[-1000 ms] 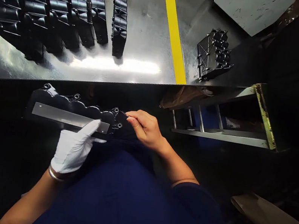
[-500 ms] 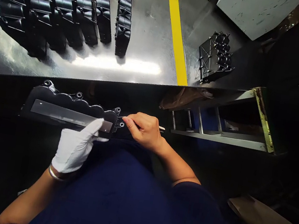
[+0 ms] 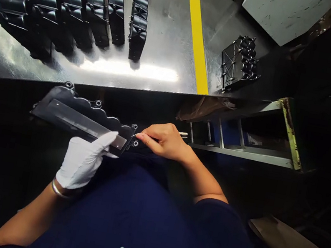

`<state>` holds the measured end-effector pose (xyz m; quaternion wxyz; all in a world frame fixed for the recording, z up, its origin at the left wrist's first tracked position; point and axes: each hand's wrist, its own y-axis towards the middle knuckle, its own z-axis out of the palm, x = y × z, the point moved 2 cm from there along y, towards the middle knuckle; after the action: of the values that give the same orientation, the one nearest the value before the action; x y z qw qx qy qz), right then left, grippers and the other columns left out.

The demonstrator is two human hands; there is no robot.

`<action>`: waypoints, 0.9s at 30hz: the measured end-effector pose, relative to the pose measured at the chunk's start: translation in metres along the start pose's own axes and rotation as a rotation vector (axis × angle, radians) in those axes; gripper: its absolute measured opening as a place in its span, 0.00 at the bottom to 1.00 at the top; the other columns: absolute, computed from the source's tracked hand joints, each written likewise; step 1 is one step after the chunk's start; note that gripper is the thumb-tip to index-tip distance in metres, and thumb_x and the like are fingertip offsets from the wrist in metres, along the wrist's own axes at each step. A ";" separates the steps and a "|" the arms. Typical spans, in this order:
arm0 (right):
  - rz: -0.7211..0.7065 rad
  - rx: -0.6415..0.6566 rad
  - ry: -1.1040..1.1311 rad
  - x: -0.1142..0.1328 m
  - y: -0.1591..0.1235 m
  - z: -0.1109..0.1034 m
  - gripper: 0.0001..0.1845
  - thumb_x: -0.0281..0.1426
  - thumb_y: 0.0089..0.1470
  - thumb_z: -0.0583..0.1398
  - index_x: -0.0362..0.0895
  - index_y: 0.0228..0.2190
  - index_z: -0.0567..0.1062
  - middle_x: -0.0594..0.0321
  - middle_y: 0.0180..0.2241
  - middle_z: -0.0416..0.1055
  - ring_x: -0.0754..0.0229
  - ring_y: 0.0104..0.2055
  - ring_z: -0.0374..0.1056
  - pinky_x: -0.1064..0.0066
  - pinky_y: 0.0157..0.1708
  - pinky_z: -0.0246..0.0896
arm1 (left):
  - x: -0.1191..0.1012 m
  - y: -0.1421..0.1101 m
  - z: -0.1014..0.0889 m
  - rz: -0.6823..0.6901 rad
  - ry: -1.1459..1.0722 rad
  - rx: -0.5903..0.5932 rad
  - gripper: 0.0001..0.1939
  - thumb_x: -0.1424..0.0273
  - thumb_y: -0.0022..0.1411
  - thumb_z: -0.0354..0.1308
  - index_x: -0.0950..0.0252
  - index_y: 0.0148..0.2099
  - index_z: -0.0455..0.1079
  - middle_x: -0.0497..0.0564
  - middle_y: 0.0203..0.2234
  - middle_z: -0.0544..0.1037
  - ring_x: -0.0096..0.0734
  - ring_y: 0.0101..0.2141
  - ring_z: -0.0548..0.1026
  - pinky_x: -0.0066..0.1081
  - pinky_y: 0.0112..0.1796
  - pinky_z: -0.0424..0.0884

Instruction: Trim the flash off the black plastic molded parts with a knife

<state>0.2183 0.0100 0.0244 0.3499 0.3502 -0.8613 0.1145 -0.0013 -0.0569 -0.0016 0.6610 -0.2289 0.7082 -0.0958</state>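
Black plastic cover [image 3: 81, 116] sits gripped in my white-gloved left hand [image 3: 83, 161] below the steel table [image 3: 155, 71] edge; my bare right hand [image 3: 164, 140] pinches a thin tool [image 3: 182, 134] against its right end.

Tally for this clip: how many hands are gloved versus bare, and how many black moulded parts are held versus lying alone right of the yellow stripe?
Gloved left hand: 1
Bare right hand: 1
Held black moulded part: 1
Lone black part right of yellow stripe: 1
Total: 4
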 end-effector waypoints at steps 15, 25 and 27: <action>-0.277 0.188 -0.237 0.000 0.003 -0.022 0.27 0.44 0.69 0.50 0.42 0.26 0.76 0.61 0.23 0.71 0.65 0.24 0.64 0.69 0.25 0.44 | -0.021 0.009 0.020 -0.460 -0.330 0.272 0.11 0.65 0.49 0.71 0.63 0.35 0.80 0.54 0.28 0.81 0.34 0.23 0.76 0.26 0.15 0.65; -0.277 0.236 -0.260 0.001 0.006 -0.021 0.29 0.44 0.69 0.49 0.43 0.22 0.72 0.62 0.20 0.67 0.65 0.23 0.61 0.68 0.25 0.42 | -0.022 0.007 0.025 -0.490 -0.366 0.242 0.14 0.66 0.46 0.72 0.62 0.37 0.80 0.54 0.30 0.82 0.33 0.23 0.75 0.26 0.15 0.63; -0.271 0.264 -0.244 0.000 0.007 -0.022 0.29 0.44 0.69 0.49 0.43 0.22 0.72 0.63 0.20 0.67 0.65 0.24 0.61 0.68 0.25 0.43 | -0.020 0.006 0.025 -0.494 -0.364 0.244 0.15 0.65 0.46 0.73 0.61 0.38 0.81 0.54 0.31 0.82 0.32 0.23 0.75 0.26 0.15 0.63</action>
<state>0.2251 0.0247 0.0412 0.2064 0.5166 -0.8199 0.1353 0.0228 -0.0381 0.0112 0.7559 -0.3261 0.4852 -0.2947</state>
